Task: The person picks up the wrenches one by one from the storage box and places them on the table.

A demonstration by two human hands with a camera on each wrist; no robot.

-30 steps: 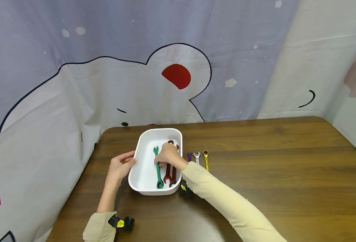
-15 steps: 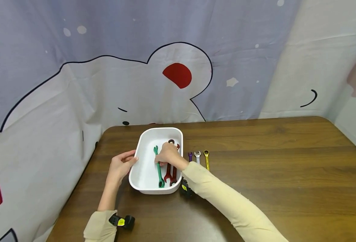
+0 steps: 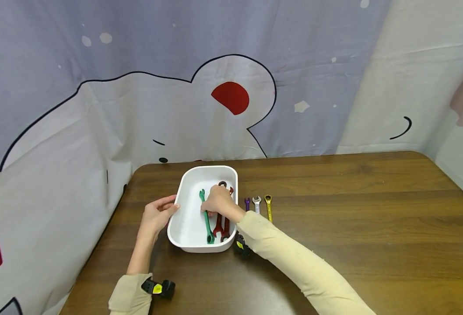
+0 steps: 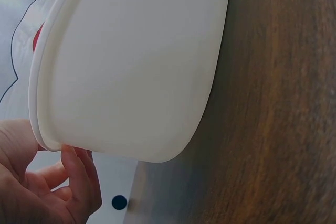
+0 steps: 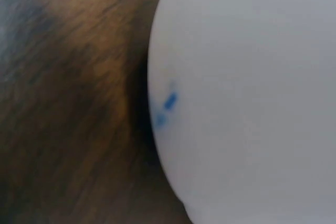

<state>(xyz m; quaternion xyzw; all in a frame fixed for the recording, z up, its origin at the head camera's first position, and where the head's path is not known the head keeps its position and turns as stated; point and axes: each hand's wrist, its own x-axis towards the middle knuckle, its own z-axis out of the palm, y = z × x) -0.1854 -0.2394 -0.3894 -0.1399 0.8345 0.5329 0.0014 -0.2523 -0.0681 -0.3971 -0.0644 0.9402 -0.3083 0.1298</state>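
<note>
A white plastic tub [image 3: 186, 227] stands on the wooden table. My left hand [image 3: 156, 218] holds its left rim, thumb on the rim; in the left wrist view, the fingers [image 4: 79, 177] bend against the tub wall [image 4: 131, 77]. Reaching in over the right rim, my right hand [image 3: 220, 202] pinches a green wrench [image 3: 207, 225] near its middle. Beside it in the tub lie two red wrenches [image 3: 218, 226], partly hidden under the hand. Only the blurred outer wall of the tub [image 5: 247, 98], with a blue mark, fills the right wrist view; the hand is out of that view.
Just right of the tub, a purple wrench [image 3: 247, 204], a silver wrench [image 3: 257, 204] and a yellow wrench [image 3: 268, 208] lie side by side, their lower parts partly behind the right sleeve. A printed curtain [image 3: 314, 78] hangs behind the table [image 3: 353, 227].
The lower end of the green wrench has swung slightly to the right in the tub. Both hands have stayed nearly in place.
</note>
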